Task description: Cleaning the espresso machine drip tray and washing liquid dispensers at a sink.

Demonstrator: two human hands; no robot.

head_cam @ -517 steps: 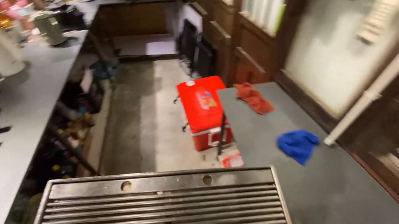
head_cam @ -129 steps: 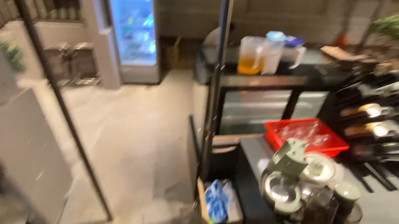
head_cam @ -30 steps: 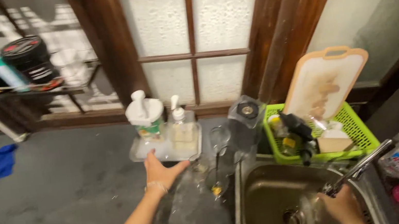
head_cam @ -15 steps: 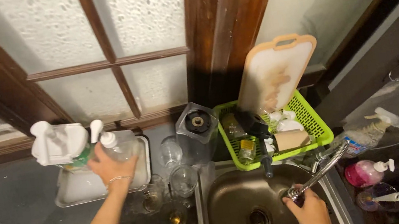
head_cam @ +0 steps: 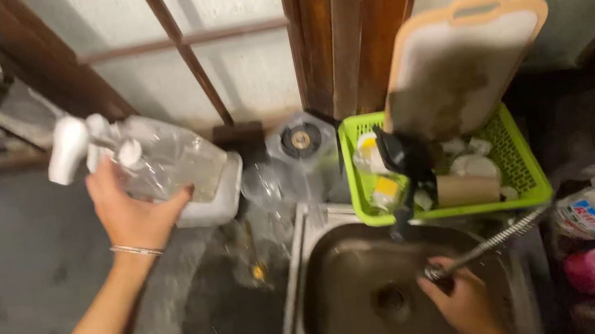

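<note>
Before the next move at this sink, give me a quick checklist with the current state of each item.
1. Left hand has a firm hold on the clear pump bottle: ok, fingers wrapped around it, bottle lifted and tilted.
2. Right hand holds the flexible tap hose: ok, gripped near its end over the sink.
3. Water running: cannot tell, no stream visible.
4. Sink basin free of dishes: ok, only the drain shows.
5. Liquid level in the bottle: cannot tell, blurred.
6. Cutting board stable in the green basket: ok, leaning upright against the wall.
</note>
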